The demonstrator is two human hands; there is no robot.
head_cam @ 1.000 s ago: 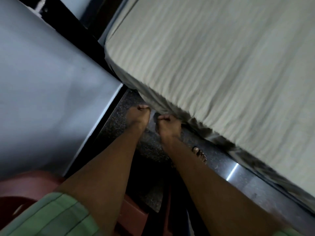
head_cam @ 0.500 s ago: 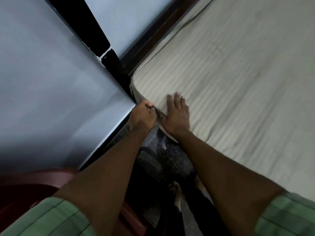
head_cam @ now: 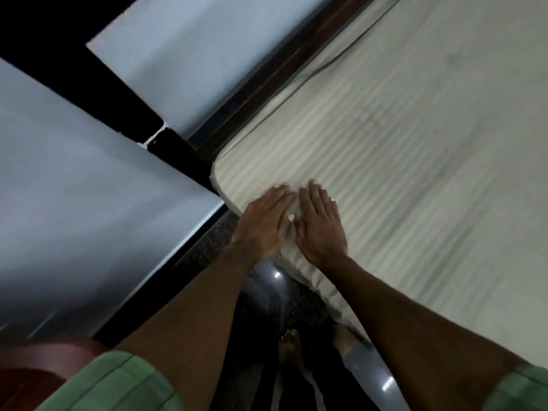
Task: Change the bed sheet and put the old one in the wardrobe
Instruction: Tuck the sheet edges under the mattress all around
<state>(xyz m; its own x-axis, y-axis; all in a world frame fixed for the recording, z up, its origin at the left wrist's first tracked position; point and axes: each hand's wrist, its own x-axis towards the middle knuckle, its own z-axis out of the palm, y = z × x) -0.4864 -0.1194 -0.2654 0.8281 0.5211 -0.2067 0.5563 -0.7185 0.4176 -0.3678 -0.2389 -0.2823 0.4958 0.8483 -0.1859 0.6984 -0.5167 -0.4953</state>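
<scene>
At the near edge of the view, green striped sleeves (head_cam: 112, 384) frame both forearms, and a dark red rounded object (head_cam: 38, 369), too blurred to name, sits at the near left. Between the arms lies a dark speckled floor (head_cam: 267, 304) with bright glints, and a bare foot (head_cam: 292, 350) stands on it close to the side of the bed.

Farther out, both hands lie side by side on the near left corner of the bed. The left hand (head_cam: 265, 222) rests flat with its fingers straight, partly over the rounded corner edge, grasping nothing. The right hand (head_cam: 321, 225) lies just beside it, palm down, fingers extended and released, pressing on the cloth. The thumbs nearly meet, and a small fold of fabric rises between them.

The bed sheet (head_cam: 400, 161), pale beige with faint woven stripes, covers the mattress and stretches from the hands away to the far right, wrapped over the corner and the near side.

To the left stands a light grey panel (head_cam: 74, 203) edged in black. Beyond the corner, a dark wooden bed frame (head_cam: 284, 63) runs along the far side of the mattress, with a pale wall (head_cam: 178, 54) behind it.
</scene>
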